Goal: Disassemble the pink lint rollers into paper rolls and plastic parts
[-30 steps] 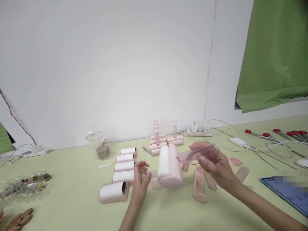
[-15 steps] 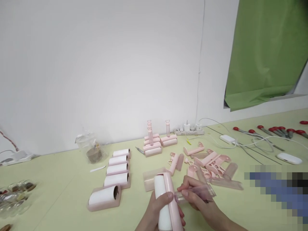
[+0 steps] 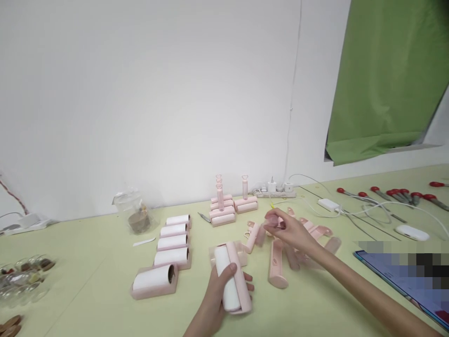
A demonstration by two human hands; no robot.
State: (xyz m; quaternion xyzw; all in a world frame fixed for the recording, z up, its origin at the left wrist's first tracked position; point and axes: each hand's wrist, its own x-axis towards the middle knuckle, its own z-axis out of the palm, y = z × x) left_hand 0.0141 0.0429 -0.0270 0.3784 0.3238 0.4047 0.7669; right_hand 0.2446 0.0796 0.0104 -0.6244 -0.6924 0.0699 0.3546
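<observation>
In hands (image 3: 215, 290) (image 3: 293, 229) — roller (image 3: 240, 281), blurred piece (image 3: 271, 219).

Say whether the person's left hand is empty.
No, the left hand grips a white cylindrical roll in a pink plastic holder.

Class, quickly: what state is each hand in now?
Left hand: closed around a white-and-pink lint roller.
Right hand: closed on a translucent pink piece, blurred.

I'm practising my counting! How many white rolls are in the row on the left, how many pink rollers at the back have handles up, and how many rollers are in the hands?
White rolls in the row: 5
Pink rollers with handles up: 4
Roller in the left hand: 1
Total: 10
</observation>
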